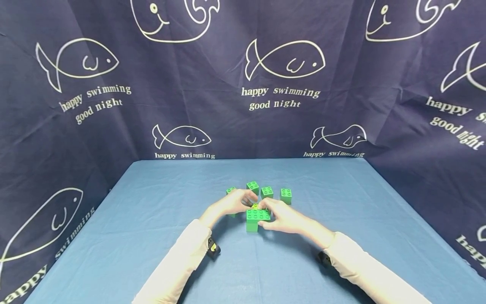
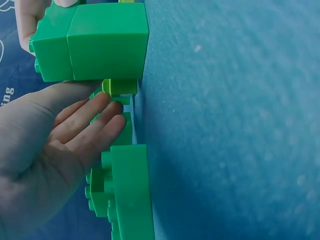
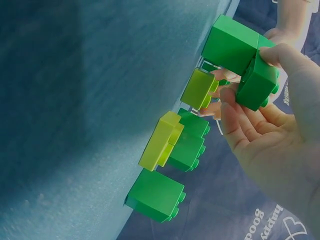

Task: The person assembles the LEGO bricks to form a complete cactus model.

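A long green brick [image 1: 262, 214] [image 3: 257, 82] lies across a green block [image 1: 252, 227] [image 2: 107, 42] [image 3: 230, 45], overhanging it on the right. My right hand [image 1: 282, 216] [image 2: 27, 25] [image 3: 285, 130] grips the overhanging part, thumb on its near side and fingers behind and below. My left hand [image 1: 235, 202] [image 2: 55, 135] has its fingers loosely bent behind the block, beside a yellow-green brick [image 1: 255, 206] [image 2: 122, 87] [image 3: 198, 89]. Whether the left thumb touches the block is hidden.
Behind the hands stand several green bricks [image 1: 267, 192] [image 3: 156, 195], one of them at the right [image 1: 286, 196]. More green pieces [image 2: 131, 190] are near the left hand. Another yellow-green brick [image 3: 160, 140] shows in the right wrist view. Blue cloth [image 1: 152, 236] covers the table.
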The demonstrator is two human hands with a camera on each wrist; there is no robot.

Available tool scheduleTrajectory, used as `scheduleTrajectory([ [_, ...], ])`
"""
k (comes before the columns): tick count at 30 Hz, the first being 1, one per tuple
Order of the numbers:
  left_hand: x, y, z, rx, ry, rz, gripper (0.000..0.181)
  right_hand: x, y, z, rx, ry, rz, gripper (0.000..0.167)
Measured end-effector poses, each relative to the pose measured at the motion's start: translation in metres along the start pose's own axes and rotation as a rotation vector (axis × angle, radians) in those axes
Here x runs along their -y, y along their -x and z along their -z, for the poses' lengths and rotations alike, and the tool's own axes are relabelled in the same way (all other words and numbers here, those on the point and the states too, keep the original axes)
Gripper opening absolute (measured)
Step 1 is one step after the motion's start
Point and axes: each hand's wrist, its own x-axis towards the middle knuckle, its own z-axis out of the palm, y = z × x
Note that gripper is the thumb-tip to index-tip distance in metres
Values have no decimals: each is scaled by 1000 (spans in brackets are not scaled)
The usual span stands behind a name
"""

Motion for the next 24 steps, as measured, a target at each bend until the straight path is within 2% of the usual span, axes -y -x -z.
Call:
scheduleTrajectory([
  [5,3,0,-1,30,-9,21,32,1,0,-1,0,2,0,29],
  [14,9,-2,-3,33,12,7,31,-1,1,-1,-15,22,13,28],
  [24,7,-2,-2,51,-33,-9,32,-2,2,-1,-11,27,9,29],
])
